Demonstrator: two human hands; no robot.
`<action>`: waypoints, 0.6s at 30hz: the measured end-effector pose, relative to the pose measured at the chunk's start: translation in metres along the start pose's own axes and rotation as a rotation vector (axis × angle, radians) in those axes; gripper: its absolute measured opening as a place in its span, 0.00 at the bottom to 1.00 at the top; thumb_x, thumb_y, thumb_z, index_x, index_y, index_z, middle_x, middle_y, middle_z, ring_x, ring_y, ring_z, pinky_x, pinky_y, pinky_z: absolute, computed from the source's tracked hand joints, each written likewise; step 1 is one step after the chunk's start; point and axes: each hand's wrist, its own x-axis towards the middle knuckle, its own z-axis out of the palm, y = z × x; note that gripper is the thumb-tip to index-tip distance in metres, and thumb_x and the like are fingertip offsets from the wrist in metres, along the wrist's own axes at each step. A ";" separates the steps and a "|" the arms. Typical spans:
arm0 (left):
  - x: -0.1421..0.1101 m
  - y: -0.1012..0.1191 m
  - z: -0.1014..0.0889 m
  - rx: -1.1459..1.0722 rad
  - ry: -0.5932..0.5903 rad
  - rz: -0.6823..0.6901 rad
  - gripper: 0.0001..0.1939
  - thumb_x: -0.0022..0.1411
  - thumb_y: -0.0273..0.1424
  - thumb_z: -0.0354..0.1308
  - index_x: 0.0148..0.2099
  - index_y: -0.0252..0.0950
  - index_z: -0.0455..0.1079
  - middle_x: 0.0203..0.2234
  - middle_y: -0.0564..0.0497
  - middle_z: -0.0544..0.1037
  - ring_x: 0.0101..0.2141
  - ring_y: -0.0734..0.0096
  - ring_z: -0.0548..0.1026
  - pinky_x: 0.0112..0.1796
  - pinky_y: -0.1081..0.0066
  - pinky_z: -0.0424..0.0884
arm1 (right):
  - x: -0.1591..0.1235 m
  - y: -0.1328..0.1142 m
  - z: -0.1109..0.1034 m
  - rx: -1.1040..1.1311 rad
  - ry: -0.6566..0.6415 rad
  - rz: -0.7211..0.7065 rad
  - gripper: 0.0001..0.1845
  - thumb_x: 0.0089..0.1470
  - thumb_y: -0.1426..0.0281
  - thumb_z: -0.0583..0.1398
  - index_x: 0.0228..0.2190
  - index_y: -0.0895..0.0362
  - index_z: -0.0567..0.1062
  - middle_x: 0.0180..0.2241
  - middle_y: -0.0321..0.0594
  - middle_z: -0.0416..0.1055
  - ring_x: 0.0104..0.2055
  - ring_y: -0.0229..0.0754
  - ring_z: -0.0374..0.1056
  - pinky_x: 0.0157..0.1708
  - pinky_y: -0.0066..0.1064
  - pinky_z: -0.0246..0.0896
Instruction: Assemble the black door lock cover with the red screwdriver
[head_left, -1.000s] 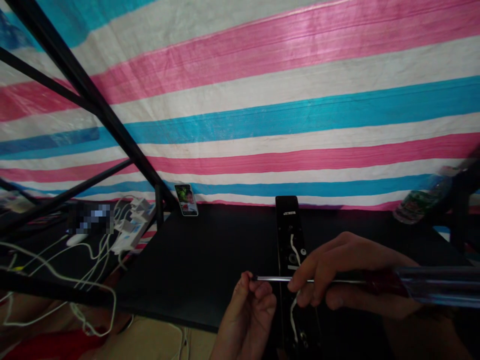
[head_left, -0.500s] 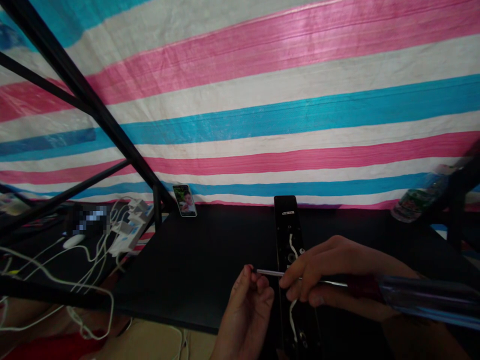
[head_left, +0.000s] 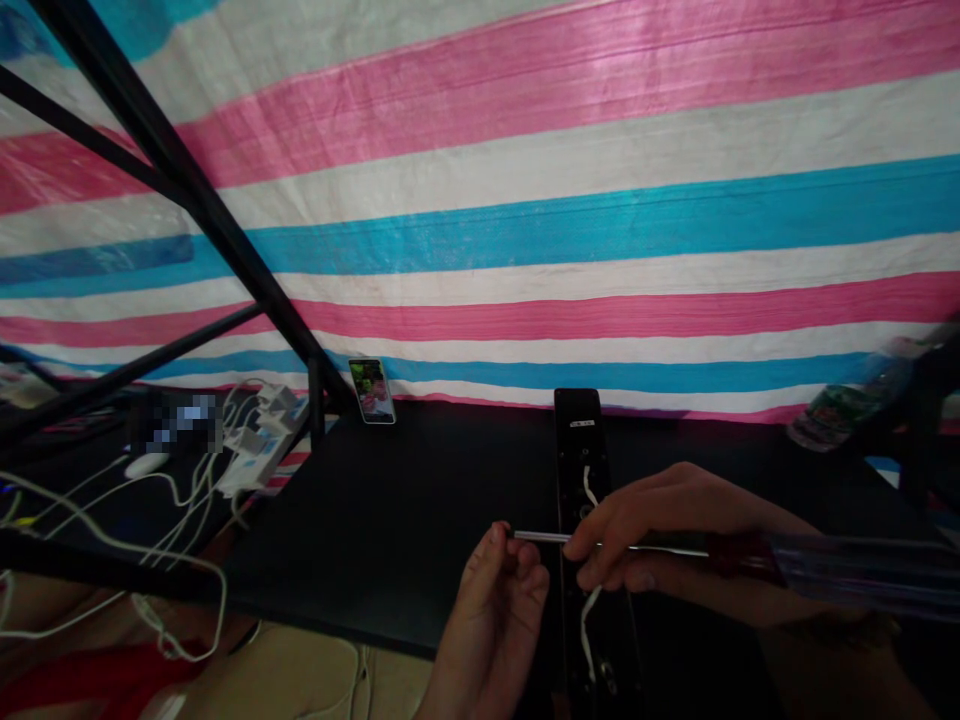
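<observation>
My right hand point(head_left: 660, 535) is closed round a long screwdriver point(head_left: 825, 570) with a clear handle and a thin metal shaft, held level and pointing left. My left hand point(head_left: 499, 610) pinches something tiny at the shaft's tip; I cannot make out what it is. Under both hands a long black panel point(head_left: 581, 440) lies on the black table point(head_left: 420, 510), with a white wire point(head_left: 589, 600) running along it.
A phone point(head_left: 373, 391) leans against the striped tarp at the table's back edge. Left of the table stand black metal bars, a power strip point(head_left: 255, 455) with white chargers and loose white cables. A plastic bottle point(head_left: 847, 410) lies at the far right.
The hands and the screwdriver have stayed almost in place; the shaft dipped slightly, then levelled. The view shifted a little.
</observation>
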 end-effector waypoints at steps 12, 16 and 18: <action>-0.014 -0.007 -0.001 0.142 -0.110 0.080 0.15 0.45 0.34 0.78 0.30 0.33 0.76 0.22 0.54 0.71 0.25 0.79 0.69 0.27 0.77 0.68 | 0.001 -0.004 0.017 0.398 0.269 0.236 0.07 0.57 0.71 0.67 0.40 0.57 0.80 0.34 0.42 0.82 0.34 0.41 0.81 0.35 0.25 0.77; -0.016 -0.008 0.005 0.093 -0.122 0.069 0.14 0.48 0.33 0.77 0.29 0.33 0.75 0.23 0.54 0.72 0.27 0.77 0.71 0.29 0.77 0.69 | -0.001 0.002 0.018 0.353 0.338 0.048 0.06 0.62 0.70 0.63 0.41 0.54 0.81 0.42 0.43 0.81 0.36 0.42 0.81 0.37 0.30 0.78; -0.016 -0.008 0.008 0.077 -0.119 0.058 0.14 0.49 0.33 0.76 0.29 0.33 0.75 0.24 0.53 0.72 0.27 0.77 0.72 0.29 0.76 0.70 | -0.001 0.002 0.018 0.258 0.352 -0.006 0.09 0.65 0.69 0.60 0.43 0.53 0.81 0.42 0.43 0.81 0.40 0.43 0.80 0.41 0.33 0.78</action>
